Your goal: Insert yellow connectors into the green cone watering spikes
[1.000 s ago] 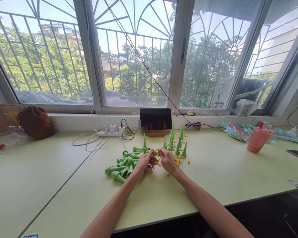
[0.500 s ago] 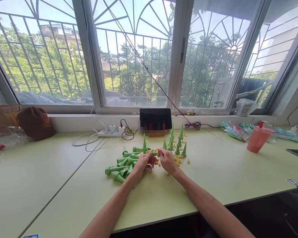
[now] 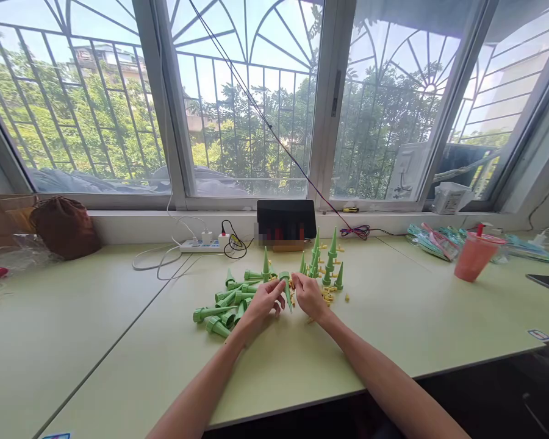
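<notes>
A green plant watering spike [image 3: 288, 295] hangs point down, its wider capped end pinched between the thumb and fingers of my left hand [image 3: 264, 301]. Just right of it, my right hand [image 3: 309, 296] is closed with its fingertips together; whatever they may hold is hidden. A pile of green spikes [image 3: 229, 297] lies to the left of my left hand. One spike [image 3: 266, 266] stands upright behind that hand. Beyond my right hand, several upright spikes [image 3: 330, 262] stand in a group, some with yellow side pieces. Small yellow valve pieces [image 3: 328, 296] are scattered beside my right hand.
A dark tablet [image 3: 286, 219] leans at the back near a power strip [image 3: 201, 246] with cables. To the right stand a red cup [image 3: 477, 259] and plastic packets [image 3: 434, 242]. A brown drawstring bag [image 3: 65, 227] is at the far left.
The green spike in my left hand has turned from nearly end-on to hanging point down, so its full length shows. Both hands have stayed almost in place.
</notes>
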Motion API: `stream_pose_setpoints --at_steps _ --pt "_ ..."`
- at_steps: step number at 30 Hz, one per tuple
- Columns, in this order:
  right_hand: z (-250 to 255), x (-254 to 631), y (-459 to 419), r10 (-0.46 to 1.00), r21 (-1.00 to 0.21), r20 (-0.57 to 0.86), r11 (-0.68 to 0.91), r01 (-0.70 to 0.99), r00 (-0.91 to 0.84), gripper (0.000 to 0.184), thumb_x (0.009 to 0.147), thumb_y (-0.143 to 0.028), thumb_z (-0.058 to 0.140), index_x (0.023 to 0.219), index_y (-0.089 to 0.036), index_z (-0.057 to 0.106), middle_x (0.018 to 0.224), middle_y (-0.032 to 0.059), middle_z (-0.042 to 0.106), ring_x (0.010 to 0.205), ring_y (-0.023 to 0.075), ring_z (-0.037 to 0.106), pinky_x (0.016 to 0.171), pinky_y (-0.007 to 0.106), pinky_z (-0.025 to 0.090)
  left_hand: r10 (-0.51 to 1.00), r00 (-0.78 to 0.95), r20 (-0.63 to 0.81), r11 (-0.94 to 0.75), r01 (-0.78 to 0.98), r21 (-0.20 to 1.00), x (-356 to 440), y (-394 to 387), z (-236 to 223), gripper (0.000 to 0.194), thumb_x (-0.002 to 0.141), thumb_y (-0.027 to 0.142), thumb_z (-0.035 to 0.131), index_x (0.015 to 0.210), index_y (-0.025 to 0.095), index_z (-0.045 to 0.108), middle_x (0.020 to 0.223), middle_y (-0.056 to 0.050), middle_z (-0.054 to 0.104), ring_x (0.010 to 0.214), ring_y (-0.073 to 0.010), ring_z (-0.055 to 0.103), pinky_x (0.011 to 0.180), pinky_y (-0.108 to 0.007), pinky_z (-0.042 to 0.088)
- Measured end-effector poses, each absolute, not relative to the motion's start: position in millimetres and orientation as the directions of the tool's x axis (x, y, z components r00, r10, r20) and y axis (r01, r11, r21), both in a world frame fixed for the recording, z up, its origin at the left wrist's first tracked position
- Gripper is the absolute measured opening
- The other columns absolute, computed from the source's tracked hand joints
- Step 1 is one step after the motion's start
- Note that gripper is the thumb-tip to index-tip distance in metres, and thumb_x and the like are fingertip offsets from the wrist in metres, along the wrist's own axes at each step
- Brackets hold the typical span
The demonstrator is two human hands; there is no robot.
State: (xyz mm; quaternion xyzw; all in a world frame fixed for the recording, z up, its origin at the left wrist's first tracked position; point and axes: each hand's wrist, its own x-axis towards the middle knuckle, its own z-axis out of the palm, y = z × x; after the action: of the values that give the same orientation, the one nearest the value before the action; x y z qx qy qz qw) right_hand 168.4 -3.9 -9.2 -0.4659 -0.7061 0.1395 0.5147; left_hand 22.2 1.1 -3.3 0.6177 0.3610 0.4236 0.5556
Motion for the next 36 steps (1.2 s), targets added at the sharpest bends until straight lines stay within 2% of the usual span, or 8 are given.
stream_pose_setpoints --at_steps 6,13,20,23,26,30,36 --pt "-9 168 -3 0.809 -0.684 0.588 0.514 0.518 -0.027 0.04 0.096 -0.04 0.029 0.063 -0.02 0.039 0.055 -0.0027 0.042 0.05 0.0114 0.036 0.05 0.025 0.026 0.899 0.372 0.23 -0.24 -0.021 0.971 24 4 -7 0.04 0.076 0.055 0.061 0.075 0.018 0.046 0.061 0.006 0.042 0.045 -0.0077 0.052 0.034 -0.016 0.037" --pt "-8 169 -2 0.815 -0.701 0.579 0.508 0.501 -0.018 0.042 0.096 -0.041 0.028 0.062 -0.02 0.04 0.056 -0.0009 0.046 0.051 0.0122 0.039 0.05 0.026 0.028 0.886 0.351 0.304 -0.334 0.027 0.942 23 9 -15 0.036 0.076 0.052 0.059 0.082 0.019 0.046 0.075 0.004 0.05 0.044 -0.006 0.052 0.032 -0.016 0.035" --pt "-11 167 0 0.884 -0.826 0.467 0.45 0.338 -0.035 0.044 0.094 -0.051 0.03 0.063 -0.021 0.04 0.05 -0.0031 0.042 0.043 0.0117 0.038 0.044 0.024 0.029 0.865 0.286 0.413 -0.466 0.151 0.872 22 8 -21 0.025 0.081 0.043 0.055 0.08 0.019 0.049 0.084 0.001 0.051 0.045 -0.0032 0.048 0.036 -0.016 0.036" --pt "-13 165 2 0.904 -0.869 0.426 0.422 0.258 -0.043 0.043 0.092 -0.052 0.033 0.064 -0.021 0.041 0.048 -0.0041 0.039 0.039 0.0106 0.036 0.04 0.024 0.029 0.848 0.308 0.432 -0.497 0.177 0.85 21 8 -20 0.025 0.084 0.044 0.051 0.085 0.019 0.052 0.084 0.0 0.052 0.049 -0.0063 0.052 0.035 -0.016 0.037" --pt "-14 165 3 0.927 -0.91 0.37 0.374 0.178 -0.057 0.041 0.091 -0.053 0.035 0.064 -0.021 0.041 0.045 -0.0049 0.038 0.036 0.0099 0.035 0.038 0.023 0.028 0.829 0.32 0.459 -0.526 0.166 0.834 21 8 -17 0.027 0.085 0.043 0.049 0.094 0.019 0.057 0.088 -0.003 0.055 0.058 -0.0103 0.058 0.041 -0.019 0.046" --pt "-13 163 2 0.953 -0.951 0.293 0.299 0.084 -0.075 0.041 0.088 -0.055 0.037 0.064 -0.022 0.04 0.04 -0.0062 0.035 0.032 0.0092 0.032 0.034 0.023 0.025 0.838 0.278 0.47 -0.516 0.124 0.847 24 8 -15 0.03 0.083 0.043 0.054 0.098 0.018 0.061 0.092 -0.006 0.058 0.069 -0.0144 0.062 0.051 -0.023 0.053" --pt "-8 160 0 0.965 -0.968 0.249 0.244 -0.057 -0.081 0.043 0.084 -0.061 0.042 0.065 -0.023 0.034 0.041 -0.0095 0.029 0.031 0.0064 0.024 0.031 0.021 0.021 0.851 0.248 0.463 -0.494 0.083 0.865 29 2 -8 0.033 0.079 0.04 0.06 0.104 0.019 0.062 0.099 -0.007 0.063 0.078 -0.0165 0.063 0.062 -0.027 0.056"
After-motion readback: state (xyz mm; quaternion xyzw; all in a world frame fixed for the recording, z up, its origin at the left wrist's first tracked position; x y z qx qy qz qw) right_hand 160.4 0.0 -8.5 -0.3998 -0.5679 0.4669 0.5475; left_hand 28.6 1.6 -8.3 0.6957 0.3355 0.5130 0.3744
